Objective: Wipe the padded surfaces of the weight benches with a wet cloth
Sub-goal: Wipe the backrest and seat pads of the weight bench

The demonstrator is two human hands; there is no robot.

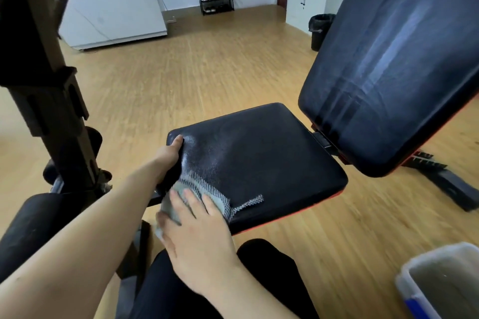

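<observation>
– Cloth position first: where do we have it?
– We have the grey woven cloth with the patterned border point(219, 201) on the near-left corner of the black padded vinyl seat pad point(272, 158), part of it hanging over that corner.
– And our right hand point(199, 230)?
– We lay it flat on the cloth, fingers point(190, 198) spread and straight, pressing it to the pad with an open palm.
– Our left hand point(169, 155)?
– We clamp it on the seat pad's left edge near the far-left corner, thumb on top, the other digits curled under, out of sight.
– What do we see around us?
– We see the tilted black padded backrest point(401, 59) rising off the seat pad's right edge, streaked with a sheen. A black metal upright post point(49, 101) stands to the left, with a black foam roller point(36, 230) near its foot. On the wooden plank floor point(207, 72), a white plastic tub point(435, 274) sits at our near right, and a black bin with a liner point(320, 31) stands against a white wall beyond the backrest.
</observation>
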